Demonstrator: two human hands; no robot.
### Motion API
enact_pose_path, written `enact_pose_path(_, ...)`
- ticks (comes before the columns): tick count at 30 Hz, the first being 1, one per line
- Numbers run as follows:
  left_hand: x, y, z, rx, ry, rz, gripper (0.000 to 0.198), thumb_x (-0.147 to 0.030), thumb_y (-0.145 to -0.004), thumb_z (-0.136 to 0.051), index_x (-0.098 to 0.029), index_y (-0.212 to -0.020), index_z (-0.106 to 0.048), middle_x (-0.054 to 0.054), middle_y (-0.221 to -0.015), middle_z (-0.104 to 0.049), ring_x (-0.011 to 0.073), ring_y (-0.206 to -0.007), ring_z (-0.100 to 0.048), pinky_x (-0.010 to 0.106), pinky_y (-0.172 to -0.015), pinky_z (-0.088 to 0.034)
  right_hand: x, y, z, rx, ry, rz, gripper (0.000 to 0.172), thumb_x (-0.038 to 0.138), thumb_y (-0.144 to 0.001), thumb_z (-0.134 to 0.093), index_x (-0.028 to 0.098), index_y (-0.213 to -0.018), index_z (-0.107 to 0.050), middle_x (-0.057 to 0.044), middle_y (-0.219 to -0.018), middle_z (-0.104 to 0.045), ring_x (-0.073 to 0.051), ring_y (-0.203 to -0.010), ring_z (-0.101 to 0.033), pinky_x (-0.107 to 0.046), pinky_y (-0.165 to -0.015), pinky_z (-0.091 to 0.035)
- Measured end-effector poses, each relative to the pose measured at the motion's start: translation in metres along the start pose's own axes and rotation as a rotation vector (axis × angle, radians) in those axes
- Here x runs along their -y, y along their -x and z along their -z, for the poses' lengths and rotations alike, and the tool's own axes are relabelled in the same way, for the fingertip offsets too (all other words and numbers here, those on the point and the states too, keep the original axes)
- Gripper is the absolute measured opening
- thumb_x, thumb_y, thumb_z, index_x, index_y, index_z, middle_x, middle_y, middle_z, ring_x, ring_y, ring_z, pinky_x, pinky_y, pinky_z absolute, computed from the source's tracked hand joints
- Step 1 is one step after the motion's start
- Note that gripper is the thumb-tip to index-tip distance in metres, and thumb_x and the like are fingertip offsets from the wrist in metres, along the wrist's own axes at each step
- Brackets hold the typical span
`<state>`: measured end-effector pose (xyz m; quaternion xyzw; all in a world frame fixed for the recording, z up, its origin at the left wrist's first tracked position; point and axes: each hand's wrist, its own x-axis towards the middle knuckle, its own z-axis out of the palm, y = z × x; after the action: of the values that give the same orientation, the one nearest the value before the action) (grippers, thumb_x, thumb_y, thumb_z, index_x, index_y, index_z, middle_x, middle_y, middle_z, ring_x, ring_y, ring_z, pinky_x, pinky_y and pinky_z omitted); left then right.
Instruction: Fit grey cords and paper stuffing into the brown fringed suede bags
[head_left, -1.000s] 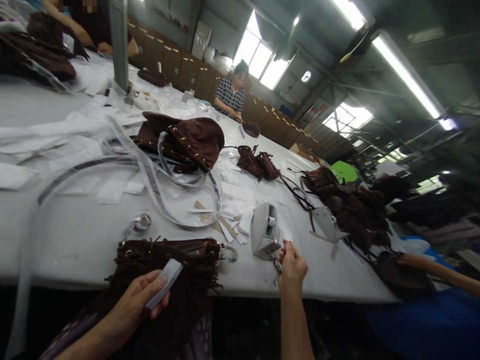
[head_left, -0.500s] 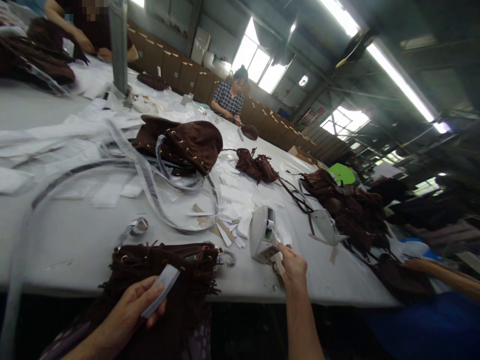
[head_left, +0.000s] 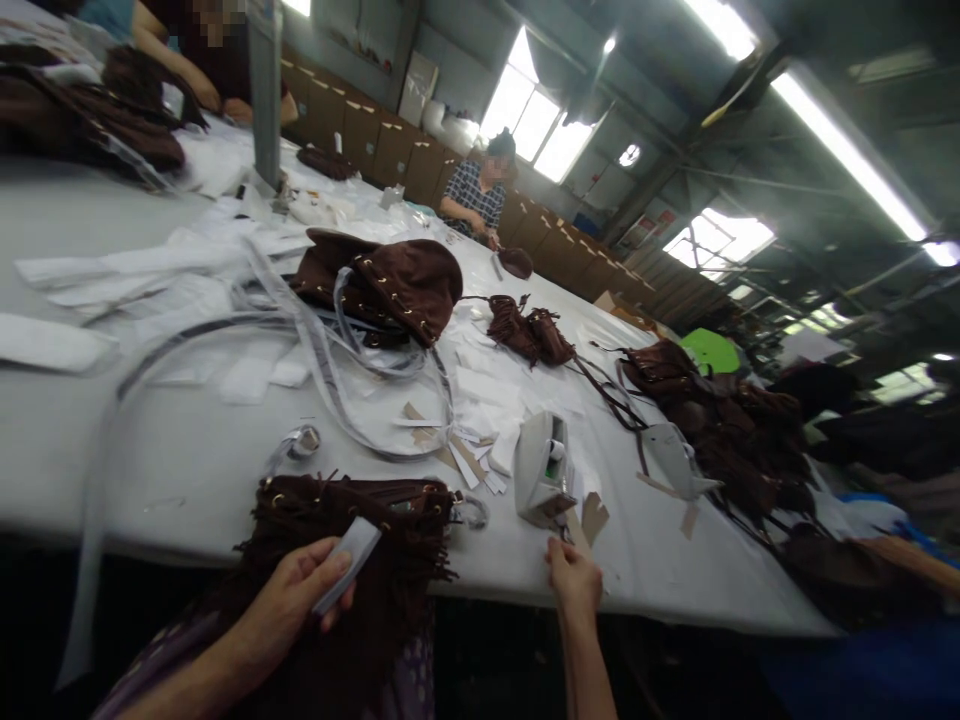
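My left hand [head_left: 296, 598] is closed on a grey strip [head_left: 347, 563], pinched between thumb and fingers. It hovers over a brown fringed suede bag [head_left: 352, 540] that hangs over the table's near edge. My right hand [head_left: 574, 578] is at the table edge with fingers pinched on a tan strip of tape [head_left: 585, 520] that leads from a white tape dispenser [head_left: 541, 468] standing just beyond it.
Long grey straps [head_left: 322, 350], white paper scraps and more brown bags [head_left: 390, 285] lie across the white table [head_left: 150, 450]. A second white dispenser [head_left: 675, 455] sits to the right beside a pile of brown bags [head_left: 720, 420]. People work at the far side; another arm [head_left: 900, 560] is at right.
My right hand has drawn back from the dispenser toward the table edge, pulling tape out. The left hand keeps the grey strip. The view has shifted slightly.
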<state>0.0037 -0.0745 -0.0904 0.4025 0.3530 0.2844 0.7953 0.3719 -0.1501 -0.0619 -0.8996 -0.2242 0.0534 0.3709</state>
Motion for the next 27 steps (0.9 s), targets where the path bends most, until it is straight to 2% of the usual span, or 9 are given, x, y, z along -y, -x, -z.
enact_pose_path(2, -0.002, -0.001, -0.001, 0.007, -0.032, -0.029, 0.039, -0.053, -0.081, -0.056, -0.015, -0.073, -0.054, -0.001, -0.059, -0.058, 0.0073, -0.043, -0.044, 0.02, -0.045, -0.031, 0.018, 0.03, -0.003, 0.143, -0.087, 0.001, 0.032, 0.05, -0.062, -0.063, 0.018, -0.061, -0.066, -0.002, -0.048, -0.056, -0.014, -0.041, -0.046, -0.027, -0.043, -0.036)
enact_pose_path(4, -0.003, -0.002, -0.001, 0.002, -0.061, -0.065, 0.041, -0.055, -0.081, -0.055, -0.015, -0.073, -0.053, -0.001, -0.059, -0.057, 0.0077, -0.043, -0.045, 0.02, -0.046, -0.032, 0.047, 0.071, -0.008, 0.413, -0.227, 0.063, 0.037, 0.053, -0.065, -0.065, 0.017, -0.074, -0.066, 0.002, -0.053, -0.053, -0.012, -0.045, -0.044, -0.025, -0.045, -0.036)
enact_pose_path(7, -0.004, -0.002, -0.003, -0.037, -0.127, -0.099, 0.04, -0.055, -0.082, -0.053, -0.015, -0.074, -0.053, -0.001, -0.06, -0.056, 0.0081, -0.045, -0.047, 0.02, -0.046, -0.035, 0.095, 0.132, -0.014, 0.813, -0.307, 0.189, 0.037, 0.053, -0.073, -0.063, 0.017, -0.07, -0.065, 0.003, -0.051, -0.049, -0.01, -0.047, -0.042, -0.022, -0.046, -0.034)
enact_pose_path(9, -0.005, 0.001, -0.005, -0.062, -0.173, -0.114, 0.039, -0.054, -0.083, -0.052, -0.016, -0.075, -0.053, -0.001, -0.061, -0.055, 0.0087, -0.048, -0.048, 0.02, -0.048, -0.036, 0.121, 0.161, -0.022, 0.948, -0.326, 0.249, 0.036, 0.051, -0.077, -0.061, 0.016, -0.068, -0.064, 0.002, -0.054, -0.052, -0.01, -0.05, -0.043, -0.021, -0.047, -0.034)
enact_pose_path(11, -0.005, 0.004, -0.007, -0.085, -0.208, -0.138, 0.037, -0.053, -0.083, -0.052, -0.016, -0.077, -0.054, -0.002, -0.062, -0.053, 0.009, -0.049, -0.047, 0.02, -0.048, -0.036, 0.135, 0.177, -0.033, 0.98, -0.307, 0.291, 0.036, 0.049, -0.079, -0.059, 0.016, -0.067, -0.065, 0.001, -0.056, -0.056, -0.011, -0.052, -0.045, -0.021, -0.049, -0.035)
enact_pose_path(16, -0.003, 0.008, -0.007, -0.144, -0.29, -0.213, 0.036, -0.051, -0.083, -0.053, -0.016, -0.077, -0.058, -0.003, -0.058, -0.05, 0.01, -0.05, -0.046, 0.02, -0.049, -0.035, 0.143, 0.181, -0.06, 0.876, -0.172, 0.352, 0.038, 0.049, -0.079, -0.058, 0.016, -0.063, -0.066, -0.002, -0.06, -0.064, -0.014, -0.058, -0.054, -0.023, -0.057, -0.04)
enact_pose_path(21, -0.001, 0.009, -0.004, -0.156, -0.397, -0.279, 0.03, -0.044, -0.085, -0.053, -0.016, -0.085, -0.065, 0.0, -0.063, -0.056, 0.0116, -0.055, -0.047, 0.021, -0.054, -0.035, 0.138, 0.176, -0.073, 0.77, 0.003, 0.395, 0.048, 0.054, -0.075, -0.059, 0.017, -0.043, -0.058, 0.001, -0.041, -0.05, -0.01, -0.042, -0.042, -0.024, -0.045, -0.028)
enact_pose_path(25, -0.004, 0.01, 0.0, -0.139, -0.487, -0.342, 0.025, -0.037, -0.086, -0.052, -0.017, -0.09, -0.067, 0.002, -0.073, -0.062, 0.0143, -0.066, -0.053, 0.023, -0.064, -0.038, 0.129, 0.171, -0.077, 0.814, 0.142, 0.431, 0.058, 0.059, -0.076, -0.055, 0.018, -0.035, -0.05, 0.001, -0.033, -0.042, -0.01, -0.037, -0.04, -0.025, -0.042, -0.023)
enact_pose_path(27, -0.007, 0.012, 0.0, -0.128, -0.483, -0.337, 0.024, -0.036, -0.086, -0.052, -0.017, -0.092, -0.067, 0.002, -0.072, -0.061, 0.0136, -0.065, -0.053, 0.022, -0.063, -0.038, 0.125, 0.17, -0.078, 0.835, 0.146, 0.451, 0.059, 0.061, -0.076, -0.054, 0.018, -0.036, -0.049, 0.0, -0.033, -0.043, -0.011, -0.038, -0.042, -0.025, -0.043, -0.023)
